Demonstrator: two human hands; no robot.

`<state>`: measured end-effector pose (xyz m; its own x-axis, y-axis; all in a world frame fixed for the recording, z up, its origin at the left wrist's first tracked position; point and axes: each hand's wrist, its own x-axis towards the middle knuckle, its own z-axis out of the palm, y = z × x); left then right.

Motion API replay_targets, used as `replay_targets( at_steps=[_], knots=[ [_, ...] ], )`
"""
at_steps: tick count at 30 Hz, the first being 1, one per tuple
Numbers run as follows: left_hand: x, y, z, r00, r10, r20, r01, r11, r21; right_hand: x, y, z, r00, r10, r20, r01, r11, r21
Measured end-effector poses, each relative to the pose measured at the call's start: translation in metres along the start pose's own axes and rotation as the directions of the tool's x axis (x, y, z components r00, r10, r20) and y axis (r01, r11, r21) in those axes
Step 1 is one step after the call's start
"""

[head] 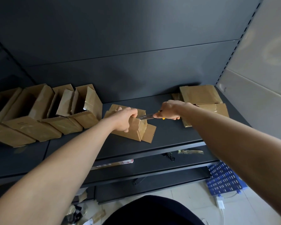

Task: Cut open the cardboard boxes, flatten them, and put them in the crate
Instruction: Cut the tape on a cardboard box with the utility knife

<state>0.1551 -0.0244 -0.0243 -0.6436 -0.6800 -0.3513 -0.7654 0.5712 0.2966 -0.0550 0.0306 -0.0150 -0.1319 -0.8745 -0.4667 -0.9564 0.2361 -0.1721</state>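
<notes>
- Gravest risk: the knife (pixel 147 116) blade points at nine o'clock, straight toward the left hand (pixel 125 118), whose fingers curl over the top edge of the box (pixel 136 132) just beside the blade tip. If the tape gives suddenly, the blade could likely run into those fingers.
- Next: the right hand (pixel 170 109) is wrapped tight round the yellow-trimmed handle with the arm at full reach. A pull from that far out looks hard to control, so the cut may wander or tear the card.
- Smaller: the box stands tilted on the shelf with a loose flap at its five o'clock side. It could skid or fold under the blade's push if the left hand's hold slackens.
- Slightest: the crate (pixel 224 177), blue and perforated, sits on the floor at four o'clock of the view, partly behind the right forearm and well apart from the work, so flattened card may drop short.
- Dark back panel (pixel 120 46) fills twelve o'clock; a pale wall (pixel 258 78) stands at two o'clock.
- The dark shelf (pixel 177 135) carries everything, with lower shelves beneath.
- A row of opened boxes (pixel 43 111) leans together at nine o'clock of the box.
- A flattened stack (pixel 201 96) lies at two o'clock.
- Tape scraps (pixel 81 211) litter the tiled floor at seven o'clock.
</notes>
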Motion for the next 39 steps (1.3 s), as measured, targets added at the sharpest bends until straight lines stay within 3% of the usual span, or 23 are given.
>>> replay_targets(
  at_steps=[6,10,13,18,22,27,33,39],
  knots=[
    [0.005,-0.008,-0.001,0.999,-0.025,-0.032,0.028,0.997,0.068,-0.008,0.006,-0.003,0.967,-0.022,0.255,-0.012,0.991,0.131],
    [0.007,-0.009,-0.001,0.991,-0.133,-0.014,0.133,0.991,0.005,-0.006,0.004,0.011,0.979,-0.05,0.199,-0.012,0.954,0.298],
    [0.005,-0.01,-0.004,0.99,-0.132,-0.045,0.131,0.991,-0.023,-0.009,0.01,0.012,0.992,0.003,0.123,-0.051,0.919,0.39],
    [0.009,-0.015,-0.009,0.981,-0.117,-0.152,0.065,0.948,-0.31,-0.014,0.017,0.011,0.991,0.101,0.087,-0.131,0.855,0.501],
    [0.008,-0.012,-0.01,0.946,-0.111,-0.303,0.03,0.965,-0.259,-0.016,0.011,0.018,0.997,0.027,0.068,-0.055,0.885,0.463],
    [0.012,-0.018,-0.006,0.943,-0.1,-0.318,0.007,0.96,-0.281,-0.016,0.011,0.022,0.999,-0.023,-0.05,0.035,0.967,0.252],
    [0.017,-0.018,-0.012,0.922,-0.134,-0.364,0.019,0.953,-0.302,-0.017,-0.004,0.017,0.989,-0.013,-0.15,0.031,0.993,0.118],
    [0.023,-0.021,-0.023,0.931,-0.124,-0.344,0.096,0.991,-0.097,-0.015,-0.015,0.019,0.973,0.008,-0.231,0.006,0.998,0.057]
  ],
)
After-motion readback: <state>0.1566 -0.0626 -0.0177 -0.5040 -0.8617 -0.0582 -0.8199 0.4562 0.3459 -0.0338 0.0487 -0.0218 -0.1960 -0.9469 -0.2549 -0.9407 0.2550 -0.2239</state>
